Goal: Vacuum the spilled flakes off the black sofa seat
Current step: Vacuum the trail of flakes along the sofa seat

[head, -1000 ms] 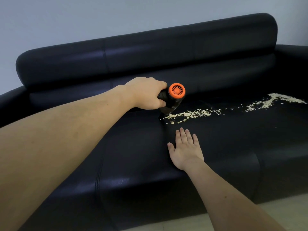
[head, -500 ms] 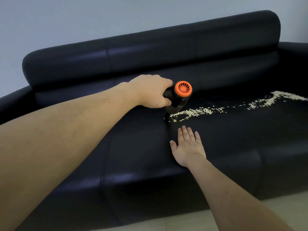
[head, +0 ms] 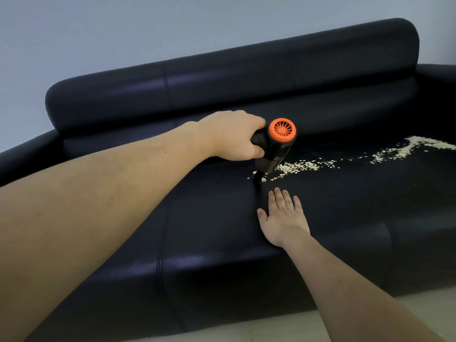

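Left hand (head: 234, 137) has the little handheld vacuum (head: 274, 149) gripped tight, nozzle right at the near end of the flakes (head: 296, 166). Right hand (head: 283, 218) just lies flat, fingers relaxed, on the sofa seat (head: 345, 201).

No legible text anywhere

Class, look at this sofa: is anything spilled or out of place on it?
Yes. Pale flakes lie spilled in a trail across the black sofa seat, running from the vacuum nozzle rightwards to a thicker patch near the frame's edge.
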`<action>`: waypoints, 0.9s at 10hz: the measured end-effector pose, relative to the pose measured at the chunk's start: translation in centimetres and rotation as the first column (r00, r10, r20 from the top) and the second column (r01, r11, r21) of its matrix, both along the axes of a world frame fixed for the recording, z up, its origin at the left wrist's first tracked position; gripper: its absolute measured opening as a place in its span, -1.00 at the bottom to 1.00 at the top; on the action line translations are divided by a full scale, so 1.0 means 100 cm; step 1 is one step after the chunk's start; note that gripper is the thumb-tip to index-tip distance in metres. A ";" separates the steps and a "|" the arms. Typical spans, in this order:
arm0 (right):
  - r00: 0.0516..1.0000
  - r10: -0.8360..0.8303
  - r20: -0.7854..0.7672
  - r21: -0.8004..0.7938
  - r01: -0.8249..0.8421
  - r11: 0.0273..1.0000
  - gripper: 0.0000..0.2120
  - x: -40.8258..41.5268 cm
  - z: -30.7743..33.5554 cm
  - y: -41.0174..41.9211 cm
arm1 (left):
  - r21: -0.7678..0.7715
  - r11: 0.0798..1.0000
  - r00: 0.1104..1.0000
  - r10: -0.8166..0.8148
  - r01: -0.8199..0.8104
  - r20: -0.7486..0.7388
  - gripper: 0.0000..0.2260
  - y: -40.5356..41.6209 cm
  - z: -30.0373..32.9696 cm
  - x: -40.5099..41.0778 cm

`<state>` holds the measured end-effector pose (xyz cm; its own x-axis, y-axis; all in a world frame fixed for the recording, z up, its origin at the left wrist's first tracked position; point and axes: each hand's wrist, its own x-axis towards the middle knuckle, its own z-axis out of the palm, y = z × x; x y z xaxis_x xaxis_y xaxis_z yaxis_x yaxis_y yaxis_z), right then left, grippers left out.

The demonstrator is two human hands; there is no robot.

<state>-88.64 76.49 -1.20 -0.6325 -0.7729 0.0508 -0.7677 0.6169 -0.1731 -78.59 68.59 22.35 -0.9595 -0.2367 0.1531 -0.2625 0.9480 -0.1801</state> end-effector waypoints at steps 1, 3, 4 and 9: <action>1.000 -0.001 -0.002 0.001 0.001 1.000 -0.35 0.000 0.000 -0.001 | -0.015 1.000 1.000 0.013 -0.013 0.001 -0.78 -0.002 0.000 0.002; 1.000 -0.003 -0.005 -0.003 0.003 1.000 -0.35 0.000 -0.001 -0.001 | -0.058 0.997 0.999 0.046 -0.046 0.004 -0.76 -0.009 -0.004 0.006; 1.000 0.002 -0.003 -0.002 -0.002 1.000 -0.35 0.000 -0.001 0.000 | -0.069 0.996 0.998 0.062 -0.062 -0.002 -0.74 -0.014 -0.006 0.007; 1.000 0.012 -0.004 -0.008 -0.012 1.000 -0.35 -0.001 -0.001 -0.001 | -0.071 0.995 0.997 0.067 -0.069 -0.038 -0.70 -0.026 -0.016 -0.002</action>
